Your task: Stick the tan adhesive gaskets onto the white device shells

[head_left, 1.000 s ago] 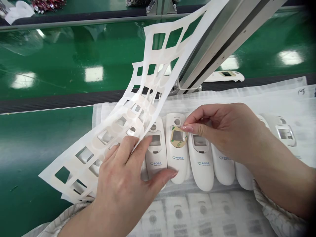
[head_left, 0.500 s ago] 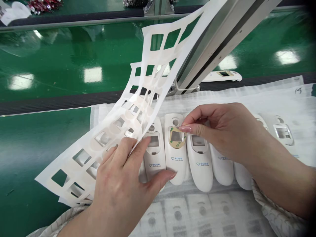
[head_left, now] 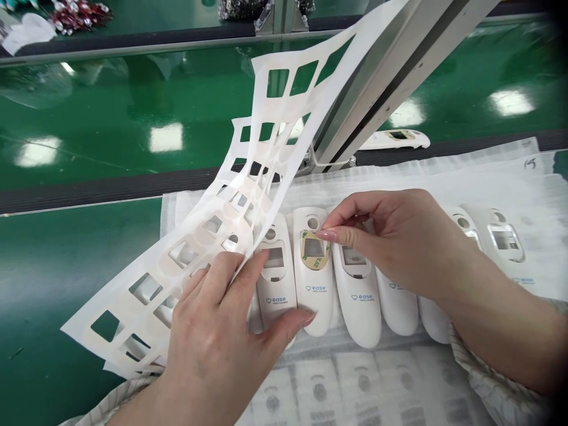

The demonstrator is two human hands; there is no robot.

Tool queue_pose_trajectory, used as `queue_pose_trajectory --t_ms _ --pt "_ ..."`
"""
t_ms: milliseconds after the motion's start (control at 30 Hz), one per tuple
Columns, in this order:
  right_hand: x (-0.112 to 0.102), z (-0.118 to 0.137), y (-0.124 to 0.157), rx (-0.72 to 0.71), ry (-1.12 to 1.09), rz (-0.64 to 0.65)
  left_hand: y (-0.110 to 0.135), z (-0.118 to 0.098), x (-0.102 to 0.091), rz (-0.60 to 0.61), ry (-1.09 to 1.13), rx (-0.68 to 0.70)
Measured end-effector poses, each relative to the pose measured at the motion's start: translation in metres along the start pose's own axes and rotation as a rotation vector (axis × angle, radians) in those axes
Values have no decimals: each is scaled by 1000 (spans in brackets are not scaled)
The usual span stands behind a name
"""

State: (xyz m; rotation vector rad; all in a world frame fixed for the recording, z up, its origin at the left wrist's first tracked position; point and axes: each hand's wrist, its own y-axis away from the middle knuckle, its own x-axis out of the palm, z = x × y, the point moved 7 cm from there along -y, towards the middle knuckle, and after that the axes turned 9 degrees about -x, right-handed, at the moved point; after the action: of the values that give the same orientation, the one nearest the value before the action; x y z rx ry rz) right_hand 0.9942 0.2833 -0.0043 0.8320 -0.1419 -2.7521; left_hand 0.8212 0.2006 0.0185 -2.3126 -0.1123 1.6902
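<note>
My left hand (head_left: pixel 217 343) grips white backing sheets (head_left: pixel 208 195) full of punched-out windows, which curl up and away to the right; its thumb tip rests on the lower end of a white plastic housing (head_left: pixel 316 296). My right hand (head_left: pixel 399 239) pinches the upper right edge of a tan adhesive frame (head_left: pixel 314 248) lying over that housing's display window. Several like housings (head_left: pixel 364 299) printed "ease" lie side by side in a row on white foam sheets (head_left: pixel 444 177).
A glossy green conveyor belt (head_left: pixel 110 124) runs behind the foam. A slanted aluminium rail (head_left: pixel 390 65) crosses the upper right. One more housing (head_left: pixel 394 139) lies past it. Packaged parts (head_left: pixel 346 384) lie along the near edge; red items (head_left: pixel 75 15) at far left.
My right hand has kept its pinch on the tan frame, which now sits lower and squarer over the housing's window. My left hand and the sheets barely moved.
</note>
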Motion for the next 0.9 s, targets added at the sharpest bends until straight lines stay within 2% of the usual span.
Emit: queue_pose_trajectory --t_ms 900 --pt "1 3 -1 -33 43 -3 0 2 1 7 4 -30"
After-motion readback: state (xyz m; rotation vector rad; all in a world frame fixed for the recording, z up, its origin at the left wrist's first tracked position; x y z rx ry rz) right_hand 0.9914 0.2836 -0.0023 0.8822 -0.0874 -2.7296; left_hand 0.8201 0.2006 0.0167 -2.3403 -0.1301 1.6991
